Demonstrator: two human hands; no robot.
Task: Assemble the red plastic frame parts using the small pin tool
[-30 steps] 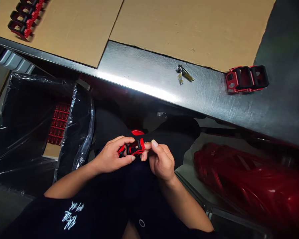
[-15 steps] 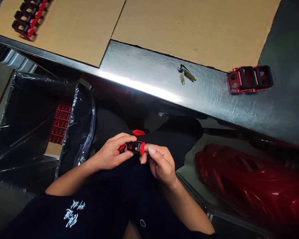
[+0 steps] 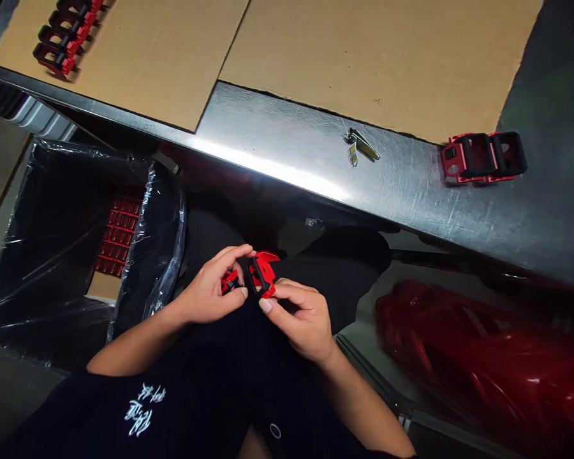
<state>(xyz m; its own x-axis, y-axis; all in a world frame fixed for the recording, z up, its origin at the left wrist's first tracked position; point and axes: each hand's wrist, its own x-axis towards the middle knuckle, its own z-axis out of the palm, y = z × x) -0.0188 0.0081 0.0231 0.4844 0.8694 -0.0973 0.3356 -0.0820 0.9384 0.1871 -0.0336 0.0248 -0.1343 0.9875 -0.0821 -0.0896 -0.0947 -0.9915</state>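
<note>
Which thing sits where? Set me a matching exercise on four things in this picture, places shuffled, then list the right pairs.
Things
1. buckle frame
2. small red piece
3. metal clip
4. row of buckles

Places
A. on the cardboard
B. pinched in the left hand
C. on the bare steel table
D. held in the right hand

Pairs: 1-D, 2-B, 3-C, 4-A.

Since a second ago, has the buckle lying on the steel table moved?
No. The buckle keeps its spot right of the metal clip; only the camera shifted.
</note>
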